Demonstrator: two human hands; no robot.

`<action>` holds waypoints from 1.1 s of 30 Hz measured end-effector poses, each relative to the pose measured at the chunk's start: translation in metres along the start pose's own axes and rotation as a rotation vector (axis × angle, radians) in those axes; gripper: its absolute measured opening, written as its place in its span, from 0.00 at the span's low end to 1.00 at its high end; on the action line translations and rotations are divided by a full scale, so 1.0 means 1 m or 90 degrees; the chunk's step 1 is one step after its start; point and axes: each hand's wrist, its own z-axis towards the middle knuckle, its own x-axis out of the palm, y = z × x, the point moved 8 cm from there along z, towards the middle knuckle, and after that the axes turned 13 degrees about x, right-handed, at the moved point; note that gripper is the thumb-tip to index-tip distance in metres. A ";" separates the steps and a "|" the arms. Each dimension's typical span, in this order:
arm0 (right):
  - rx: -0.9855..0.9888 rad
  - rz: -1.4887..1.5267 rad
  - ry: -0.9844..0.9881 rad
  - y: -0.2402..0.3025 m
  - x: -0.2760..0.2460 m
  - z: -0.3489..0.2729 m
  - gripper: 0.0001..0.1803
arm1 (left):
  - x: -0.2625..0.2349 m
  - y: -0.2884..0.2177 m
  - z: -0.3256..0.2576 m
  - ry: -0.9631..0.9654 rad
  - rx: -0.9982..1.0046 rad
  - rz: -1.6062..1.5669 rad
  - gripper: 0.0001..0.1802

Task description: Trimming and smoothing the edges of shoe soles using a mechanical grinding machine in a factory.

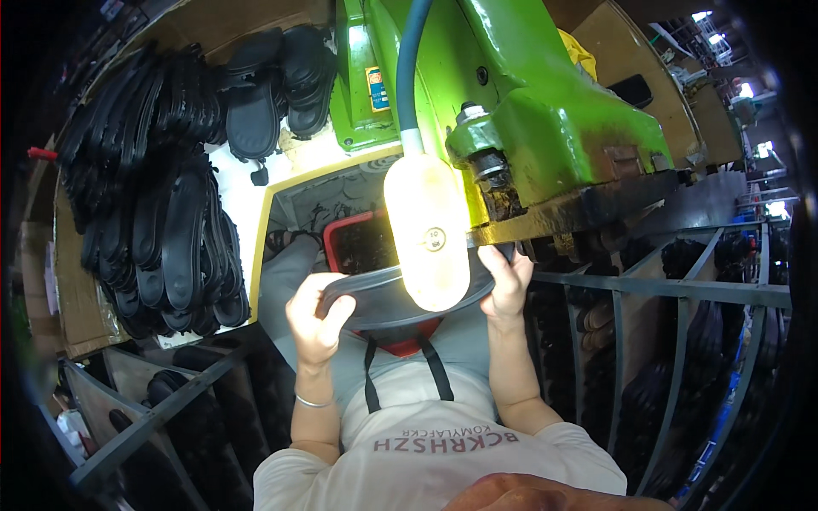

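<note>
I hold a black rubber shoe sole (375, 300) flat in front of me, under the head of a green machine (528, 111). My left hand (317, 317) grips its left end, thumb on top. My right hand (509, 281) grips its right end, close under the machine's dark lower plate (588, 213). A glowing lamp (426, 230) on a blue-grey hose hangs in front and hides the sole's middle. A red bin (341, 243) sits just behind the sole.
Several black soles (162, 213) are stacked on a white table at the left. Grey metal racks (665, 289) with more dark soles stand at the right and lower left. Cardboard (68, 298) lines the left edge.
</note>
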 end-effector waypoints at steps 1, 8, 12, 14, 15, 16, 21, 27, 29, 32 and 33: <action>0.009 -0.029 -0.016 -0.003 0.002 0.000 0.24 | -0.007 0.002 -0.008 -0.003 -0.001 0.034 0.10; 0.033 -0.082 0.045 0.004 0.042 0.002 0.17 | 0.000 0.025 -0.061 0.176 -0.166 -0.053 0.15; 0.029 -0.107 0.047 0.012 0.041 0.002 0.15 | 0.073 0.011 -0.021 0.253 -0.103 -0.008 0.19; 0.009 -0.099 0.063 0.010 0.035 -0.001 0.21 | 0.105 0.015 0.006 0.202 -0.061 -0.053 0.13; -0.062 -0.201 -0.014 0.014 0.027 -0.006 0.25 | 0.114 0.017 0.012 0.201 -0.056 -0.051 0.13; -0.133 -0.301 -0.092 0.015 0.018 -0.015 0.30 | 0.116 0.017 0.018 0.198 -0.020 0.065 0.13; 0.298 -0.266 0.105 -0.068 -0.012 -0.100 0.27 | 0.120 0.027 0.009 0.099 0.084 0.184 0.07; 0.348 -0.070 0.050 -0.061 -0.054 -0.144 0.22 | 0.110 0.014 -0.001 0.079 0.097 0.239 0.04; 0.297 -0.072 0.018 -0.044 -0.077 -0.140 0.22 | 0.106 0.014 -0.003 0.028 0.058 0.143 0.05; 0.231 -0.046 -0.047 -0.006 -0.086 -0.115 0.19 | 0.108 0.005 -0.002 0.088 0.117 0.238 0.08; 0.214 -0.068 -0.051 0.005 -0.086 -0.104 0.19 | 0.107 0.005 -0.002 0.088 0.116 0.240 0.08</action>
